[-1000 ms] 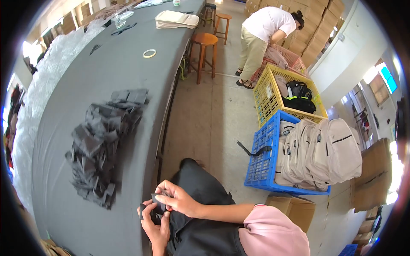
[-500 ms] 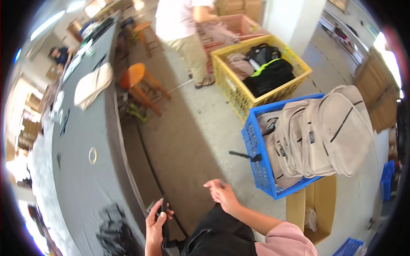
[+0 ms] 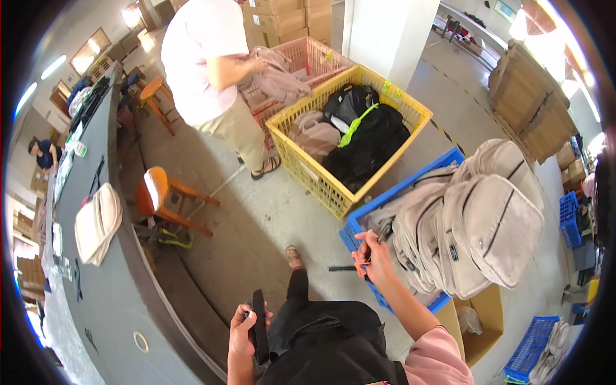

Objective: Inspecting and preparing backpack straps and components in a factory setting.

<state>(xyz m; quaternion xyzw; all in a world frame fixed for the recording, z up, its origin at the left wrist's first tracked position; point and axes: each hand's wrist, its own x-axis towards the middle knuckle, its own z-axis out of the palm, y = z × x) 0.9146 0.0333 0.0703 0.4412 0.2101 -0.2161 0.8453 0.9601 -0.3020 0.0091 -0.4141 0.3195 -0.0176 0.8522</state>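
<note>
My left hand point(image 3: 244, 330) is closed round a black strap point(image 3: 258, 321), which stands up beside the thumb. The strap hangs near a black fabric bag point(image 3: 324, 337) spread in front of my body. My right hand point(image 3: 378, 263) reaches over the near edge of a blue crate point(image 3: 385, 298), its fingers closed on small orange-handled scissors point(image 3: 360, 258); part of the tool is hidden by the fingers. Beige backpacks point(image 3: 494, 221) stand packed in the crate, right of that hand.
A yellow crate point(image 3: 333, 202) with black and beige bags stands ahead. Beyond it a person point(image 3: 205, 64) handles beige fabric over a pink crate point(image 3: 314, 54). Left runs a long grey table point(image 3: 115, 308) with a tape roll point(image 3: 141, 342). Orange stools point(image 3: 154, 192) stand beside it.
My right hand has moved forward and right to the blue crate, where the orange handles now show. My left hand still holds the strap, now more upright. The view has shifted; a sandalled foot appears.
</note>
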